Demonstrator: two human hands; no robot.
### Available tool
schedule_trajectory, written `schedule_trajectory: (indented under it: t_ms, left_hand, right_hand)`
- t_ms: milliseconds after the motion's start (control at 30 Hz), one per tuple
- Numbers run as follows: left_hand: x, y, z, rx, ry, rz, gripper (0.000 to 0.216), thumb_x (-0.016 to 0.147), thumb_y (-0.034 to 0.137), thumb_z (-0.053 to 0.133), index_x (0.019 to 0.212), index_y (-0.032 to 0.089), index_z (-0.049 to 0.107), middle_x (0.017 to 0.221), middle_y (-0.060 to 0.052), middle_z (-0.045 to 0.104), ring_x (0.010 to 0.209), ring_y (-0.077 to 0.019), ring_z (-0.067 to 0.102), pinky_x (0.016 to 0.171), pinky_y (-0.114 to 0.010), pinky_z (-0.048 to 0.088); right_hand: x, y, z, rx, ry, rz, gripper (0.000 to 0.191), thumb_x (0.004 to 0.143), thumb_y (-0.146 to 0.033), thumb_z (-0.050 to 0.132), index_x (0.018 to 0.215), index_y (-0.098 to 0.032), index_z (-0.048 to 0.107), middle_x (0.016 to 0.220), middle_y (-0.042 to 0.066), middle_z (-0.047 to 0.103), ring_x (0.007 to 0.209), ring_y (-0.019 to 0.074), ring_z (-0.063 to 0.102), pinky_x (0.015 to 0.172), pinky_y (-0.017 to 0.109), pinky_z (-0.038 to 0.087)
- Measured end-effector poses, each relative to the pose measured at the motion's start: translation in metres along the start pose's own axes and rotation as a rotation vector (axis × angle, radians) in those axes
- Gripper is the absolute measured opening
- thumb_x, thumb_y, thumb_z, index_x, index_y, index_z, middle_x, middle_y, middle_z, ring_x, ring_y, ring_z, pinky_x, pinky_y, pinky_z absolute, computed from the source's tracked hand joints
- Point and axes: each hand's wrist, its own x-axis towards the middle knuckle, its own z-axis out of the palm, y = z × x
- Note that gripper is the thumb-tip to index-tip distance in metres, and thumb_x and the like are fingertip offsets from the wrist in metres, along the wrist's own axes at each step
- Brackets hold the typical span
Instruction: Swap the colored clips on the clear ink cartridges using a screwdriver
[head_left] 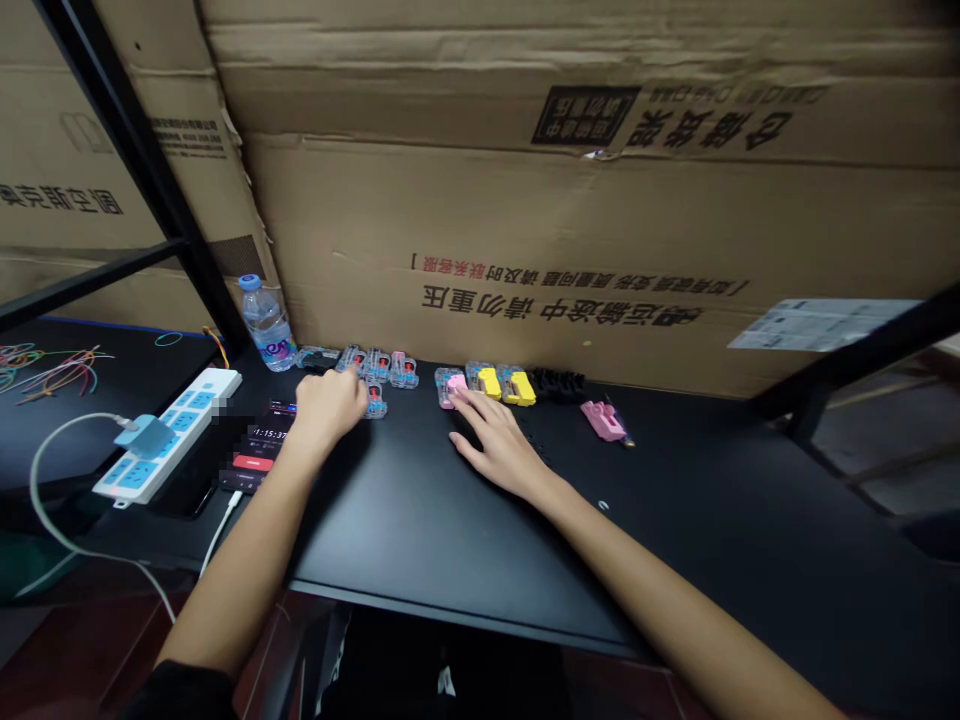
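My left hand [334,405] is closed, knuckles up, beside several small clear plastic cases with red and blue parts; whether its fingers pinch anything is hidden. One such clear case [374,402] shows just right of its knuckles, and another clear case [404,370] stands in the row behind. My right hand [495,440] lies with fingers spread, its fingertips at a clear case with a pink insert [449,386]. Just beyond those fingers are two clear cases with yellow parts, a left yellow piece [489,382] and a right yellow piece [519,387].
Black parts [559,384] and a pink plastic piece [602,420] lie to the right. At left are a water bottle [268,325], a phone with a running timer [259,450], a white power strip [172,430] and coloured wires [56,370]. Cardboard [480,220] walls the desk's back.
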Motion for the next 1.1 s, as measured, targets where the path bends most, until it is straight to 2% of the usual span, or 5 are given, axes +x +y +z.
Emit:
schedule_trajectory:
  t_ms: [233,367,767,933,1100]
  left_hand:
    - [0.002,0.031,0.044,-0.037,0.188,0.445,0.045,0.103,0.03,0.05,0.144,0.015,0.059,0.151,-0.018,0.063,0.141,-0.0341,0.055,0.12,-0.051,0.039]
    - [0.002,0.035,0.048,-0.05,0.157,0.485,0.045,0.101,0.028,0.054,0.144,0.019,0.062,0.155,-0.017,0.059,0.146,-0.035,0.05,0.128,-0.056,0.03]
    - [-0.002,0.038,0.037,-0.232,0.131,0.69,0.032,0.102,0.032,0.056,0.129,0.025,0.072,0.127,-0.011,0.069,0.124,-0.0313,0.059,0.118,-0.052,0.037]
    - [-0.01,0.043,0.038,-0.313,0.168,0.612,0.063,0.096,0.058,0.067,0.147,0.022,0.059,0.144,-0.015,0.061,0.134,-0.0351,0.054,0.118,-0.051,0.038]
    - [-0.01,0.043,0.044,-0.304,0.081,0.546,0.074,0.095,0.061,0.067,0.154,0.018,0.051,0.146,-0.018,0.062,0.138,-0.0367,0.054,0.121,-0.055,0.034]
  right_hand:
    - [0.003,-0.003,-0.001,-0.004,-0.075,0.004,0.058,0.109,-0.046,0.046,0.163,-0.023,0.046,0.166,0.017,0.05,0.156,0.0342,0.044,0.126,0.058,0.038]
    - [0.003,-0.004,-0.001,-0.026,-0.08,0.036,0.059,0.109,-0.046,0.046,0.164,-0.024,0.045,0.171,0.017,0.042,0.16,0.0348,0.037,0.127,0.06,0.035]
    - [0.004,-0.006,-0.006,0.065,-0.008,0.042,0.054,0.108,-0.042,0.048,0.161,-0.028,0.05,0.169,0.014,0.045,0.159,0.0337,0.039,0.127,0.061,0.035]
    - [-0.006,-0.004,-0.014,0.136,0.049,0.037,0.046,0.106,-0.034,0.052,0.15,-0.025,0.06,0.159,0.013,0.057,0.151,0.0313,0.049,0.126,0.056,0.039]
    - [-0.011,-0.005,-0.022,0.174,0.041,0.066,0.039,0.106,-0.034,0.053,0.141,-0.024,0.068,0.148,0.012,0.066,0.143,0.0311,0.057,0.122,0.054,0.044]
